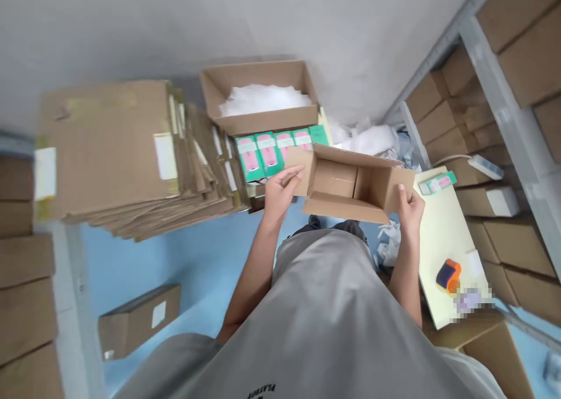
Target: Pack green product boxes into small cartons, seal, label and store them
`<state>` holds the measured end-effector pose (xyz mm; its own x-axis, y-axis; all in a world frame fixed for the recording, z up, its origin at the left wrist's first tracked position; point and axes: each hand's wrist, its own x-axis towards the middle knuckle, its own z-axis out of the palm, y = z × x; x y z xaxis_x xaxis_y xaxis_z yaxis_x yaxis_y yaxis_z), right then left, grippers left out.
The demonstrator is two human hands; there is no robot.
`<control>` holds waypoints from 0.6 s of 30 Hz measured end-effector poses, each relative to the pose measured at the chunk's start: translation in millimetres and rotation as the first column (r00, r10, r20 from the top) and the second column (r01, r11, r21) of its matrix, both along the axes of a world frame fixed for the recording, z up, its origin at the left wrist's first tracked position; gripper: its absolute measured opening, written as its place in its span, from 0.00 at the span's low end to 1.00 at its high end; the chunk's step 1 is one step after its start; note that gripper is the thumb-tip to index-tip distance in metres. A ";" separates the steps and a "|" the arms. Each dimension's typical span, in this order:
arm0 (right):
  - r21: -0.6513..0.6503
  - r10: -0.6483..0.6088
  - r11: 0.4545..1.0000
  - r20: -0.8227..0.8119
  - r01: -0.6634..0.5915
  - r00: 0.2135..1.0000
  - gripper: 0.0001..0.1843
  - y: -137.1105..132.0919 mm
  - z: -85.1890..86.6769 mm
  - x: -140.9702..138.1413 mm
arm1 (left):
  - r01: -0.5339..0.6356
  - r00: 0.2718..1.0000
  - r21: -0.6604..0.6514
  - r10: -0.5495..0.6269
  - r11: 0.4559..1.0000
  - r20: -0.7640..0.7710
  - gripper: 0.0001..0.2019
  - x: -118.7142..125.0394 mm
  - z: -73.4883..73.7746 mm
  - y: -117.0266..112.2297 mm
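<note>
We grip the small box (346,183), left hand (280,190) and right hand (409,209) at its ends; it is open, nothing inside yet.

Left hand (283,187): centre of frame, slightly left; fingers extended toward right, thumb opposed, pinch grip closed. Left forearm (254,264): bare, slanting from lower centre-left up to wrist, elbow bent. Right hand (409,207): right of centre, slightly lower; fingers wrapped, thumb up, grip closed. Right forearm (405,267): bare, near vertical, rising from lower right. Both hands raised ahead of torso (333,305), well apart.
</note>
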<state>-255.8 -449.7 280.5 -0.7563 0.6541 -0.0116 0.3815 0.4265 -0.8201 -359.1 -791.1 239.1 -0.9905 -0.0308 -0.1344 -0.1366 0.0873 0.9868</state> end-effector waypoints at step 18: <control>-0.166 0.604 0.792 0.071 -0.588 0.794 0.36 -144.8 -27.9 -269.7 | -0.536 0.835 -0.168 0.549 0.827 0.035 0.16 -96.5 -16.7 -157.0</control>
